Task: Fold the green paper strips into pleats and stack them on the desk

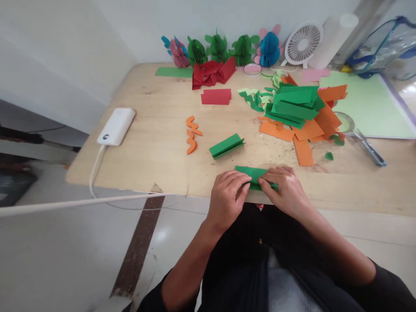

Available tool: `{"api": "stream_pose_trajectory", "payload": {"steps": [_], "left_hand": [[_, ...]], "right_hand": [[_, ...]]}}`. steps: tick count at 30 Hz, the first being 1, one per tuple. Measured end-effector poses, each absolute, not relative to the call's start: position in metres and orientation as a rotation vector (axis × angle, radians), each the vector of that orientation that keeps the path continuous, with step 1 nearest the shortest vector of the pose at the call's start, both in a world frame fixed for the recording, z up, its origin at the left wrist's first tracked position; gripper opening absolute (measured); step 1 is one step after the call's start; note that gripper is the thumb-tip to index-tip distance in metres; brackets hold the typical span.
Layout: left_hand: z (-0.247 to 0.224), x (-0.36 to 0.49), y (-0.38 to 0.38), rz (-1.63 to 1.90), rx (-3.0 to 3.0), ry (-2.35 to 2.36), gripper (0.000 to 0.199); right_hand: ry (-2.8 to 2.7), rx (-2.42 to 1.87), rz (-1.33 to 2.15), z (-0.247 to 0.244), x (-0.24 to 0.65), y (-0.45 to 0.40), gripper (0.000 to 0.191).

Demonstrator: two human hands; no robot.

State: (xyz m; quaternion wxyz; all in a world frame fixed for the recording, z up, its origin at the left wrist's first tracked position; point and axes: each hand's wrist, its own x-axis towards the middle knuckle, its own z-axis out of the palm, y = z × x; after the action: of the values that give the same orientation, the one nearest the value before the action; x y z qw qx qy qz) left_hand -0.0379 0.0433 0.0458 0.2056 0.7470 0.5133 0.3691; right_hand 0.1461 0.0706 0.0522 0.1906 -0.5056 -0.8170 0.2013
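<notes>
The left hand is curled with little gap between thumb and fingers, pinching the left part of a folded strip of bright green paper; the right hand lies over its right end, thumb forward on the paper and fingers bent closely above. The fingertips cover much of the fold, so how firmly the right hand grips it is hard to tell.

The strip lies at the near edge of the pale wooden table, roughly midway between its left and right corners. It should be very light, limp across the flat yet stiffer along a crease, quick to take an unwanted bend and prone to spring open. The short ends, or the folded edge pinched between thumb and forefinger, look the best places to hold.

Just beyond, farther in from the near edge, rests a narrow, folded green paper piece, its layers slightly parted; a loose pile of green folded paper sheets sits toward the far edge, right of it.
</notes>
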Motion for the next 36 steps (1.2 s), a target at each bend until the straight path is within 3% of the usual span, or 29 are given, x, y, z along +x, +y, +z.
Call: {"api": "stream_pose_trajectory", "payload": {"steps": [12, 36], "left_hand": [[0.070, -0.053, 0.085, 0.446, 1.902, 1.275, 0.015], [0.076, -0.044, 0.104, 0.274, 1.971, 1.075, 0.015]], "right_hand": [[-2.320, -1.411, 0.582, 0.052, 0.147, 0.071, 0.028], [-2.302, -1.374, 0.601, 0.049, 0.151, 0.069, 0.024]]}}
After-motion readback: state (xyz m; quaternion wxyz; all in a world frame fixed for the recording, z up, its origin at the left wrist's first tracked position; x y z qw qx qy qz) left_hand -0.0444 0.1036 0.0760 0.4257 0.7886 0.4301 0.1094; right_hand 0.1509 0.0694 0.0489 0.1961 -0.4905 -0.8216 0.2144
